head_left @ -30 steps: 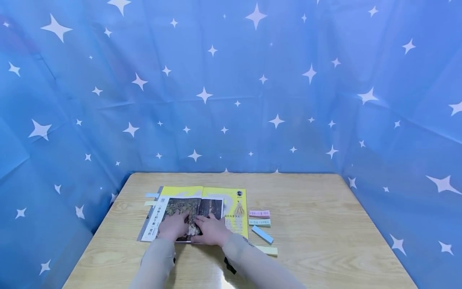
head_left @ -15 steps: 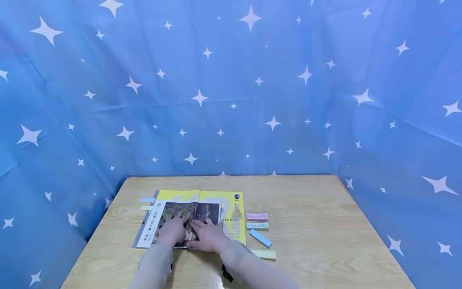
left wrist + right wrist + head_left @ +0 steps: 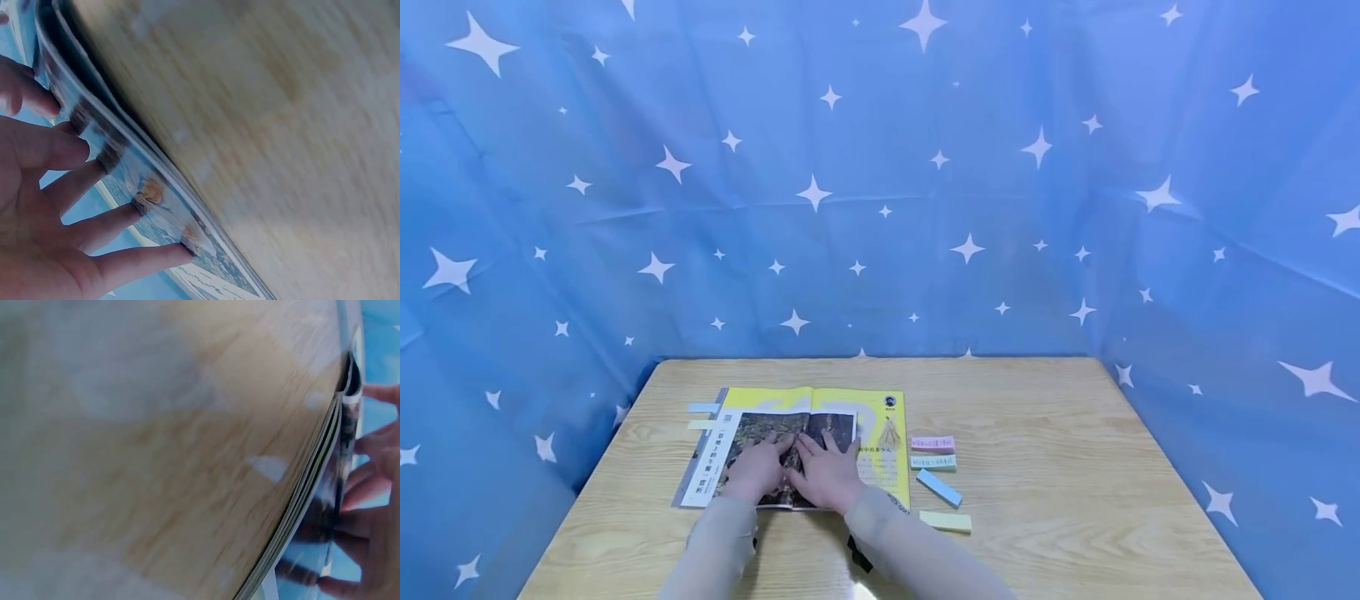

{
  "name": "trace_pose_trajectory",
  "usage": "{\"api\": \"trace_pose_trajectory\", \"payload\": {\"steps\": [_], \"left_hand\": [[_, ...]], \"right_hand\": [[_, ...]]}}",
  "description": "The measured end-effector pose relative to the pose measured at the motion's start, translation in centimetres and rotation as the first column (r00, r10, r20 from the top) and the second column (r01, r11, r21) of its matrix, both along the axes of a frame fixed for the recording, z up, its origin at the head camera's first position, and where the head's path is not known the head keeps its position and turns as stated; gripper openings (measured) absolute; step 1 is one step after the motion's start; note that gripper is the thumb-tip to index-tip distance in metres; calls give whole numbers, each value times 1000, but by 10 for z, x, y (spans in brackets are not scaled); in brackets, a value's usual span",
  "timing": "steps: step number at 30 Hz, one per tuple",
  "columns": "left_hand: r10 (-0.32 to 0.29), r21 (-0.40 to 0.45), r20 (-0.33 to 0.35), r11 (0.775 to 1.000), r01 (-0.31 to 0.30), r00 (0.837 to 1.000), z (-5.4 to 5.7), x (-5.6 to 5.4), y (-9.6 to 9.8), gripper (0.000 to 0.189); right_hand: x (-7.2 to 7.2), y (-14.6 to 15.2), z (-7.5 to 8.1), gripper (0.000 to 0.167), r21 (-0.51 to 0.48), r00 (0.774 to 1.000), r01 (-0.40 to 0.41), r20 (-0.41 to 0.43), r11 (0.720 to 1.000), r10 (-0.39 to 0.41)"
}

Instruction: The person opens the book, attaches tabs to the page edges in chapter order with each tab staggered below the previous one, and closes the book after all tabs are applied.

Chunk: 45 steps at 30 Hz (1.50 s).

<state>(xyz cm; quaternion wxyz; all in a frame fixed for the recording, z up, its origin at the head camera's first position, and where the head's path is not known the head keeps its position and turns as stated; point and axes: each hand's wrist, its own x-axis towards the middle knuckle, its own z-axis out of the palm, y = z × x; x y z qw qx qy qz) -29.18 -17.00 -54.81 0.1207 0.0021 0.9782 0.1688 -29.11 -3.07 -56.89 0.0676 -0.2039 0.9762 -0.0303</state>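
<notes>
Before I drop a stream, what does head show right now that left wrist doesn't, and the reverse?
Head only: pink, green, blue and yellow sticky-note pads on the table; blue and yellow page tabs jutting from the left of the open magazine.

Left wrist only: the palm side of the left hand; the magazine's near page edges close up.

Both: that hand touching the dark photo, the magazine, bare wood tabletop, blue curtain.

"草地上的午餐" on left magazine page (image 3: 713, 458)
</notes>
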Motion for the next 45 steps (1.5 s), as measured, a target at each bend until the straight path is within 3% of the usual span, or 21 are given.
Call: {"api": "trace_pose_trajectory", "payload": {"steps": [16,29,34,45], "left_hand": [[-7,-45,-9,999,6,1000,-7,0,12,55],[32,-56,2,998,-32,999,-6,-6,6,56],[56,-40,17,998,-55,998,-6,-7,5,57],[21,-25,-11,999,-22,1000,-5,-2,2,61]], "right_hand": [[-27,6,-9,60,-56,993,119,29,991,-117],[-43,0,-9,60,-85,995,72,74,994,-66],[-36,-5,-5,64,-57,995,56,81,997,-52],[7,-8,0,64,-50,997,46,63,998,-43]]}}
